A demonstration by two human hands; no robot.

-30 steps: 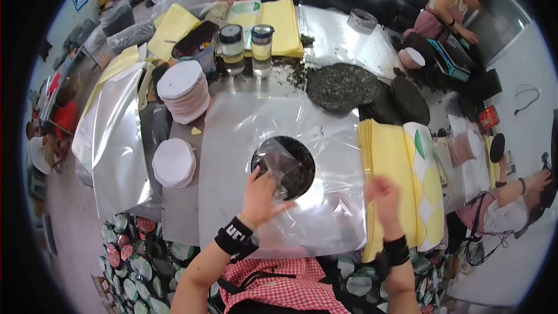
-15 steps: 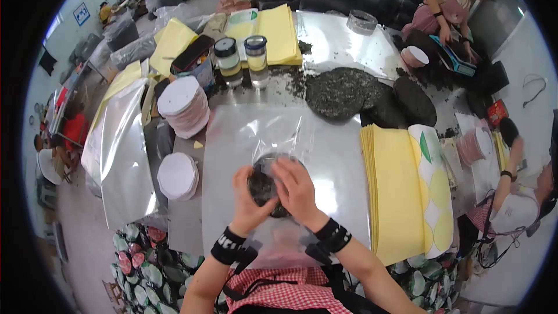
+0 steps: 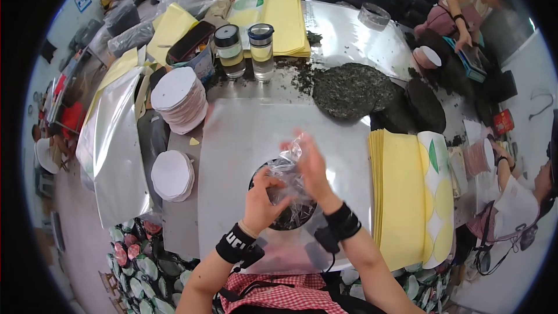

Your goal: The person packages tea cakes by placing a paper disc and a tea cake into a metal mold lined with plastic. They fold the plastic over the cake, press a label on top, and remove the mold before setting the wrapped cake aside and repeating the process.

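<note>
On the smooth sheet in front of me lies a round dark disc (image 3: 289, 220) that looks like pressed dried leaf matter. Clear plastic film (image 3: 283, 166) covers it and is bunched up over its middle. My right hand (image 3: 312, 172), slightly blurred, has its fingers closed on the gathered film above the disc's right side. My left hand (image 3: 261, 200) rests over the disc's left part, with curled fingers and thumb on the film. Both hands hide much of the disc.
Stacks of white round papers (image 3: 172, 175) stand on the left. Yellow sheets (image 3: 398, 197) lie to the right. Behind are larger dark cakes (image 3: 351, 90), two lidded cups (image 3: 261, 55) and scattered dark crumbs. Two people work on the right, one by a blue-edged scale (image 3: 465, 61).
My right hand has risen and moved right, drawing the clear film into a bunch. My left hand has shifted slightly right and down, and more of the disc's lower edge shows.
</note>
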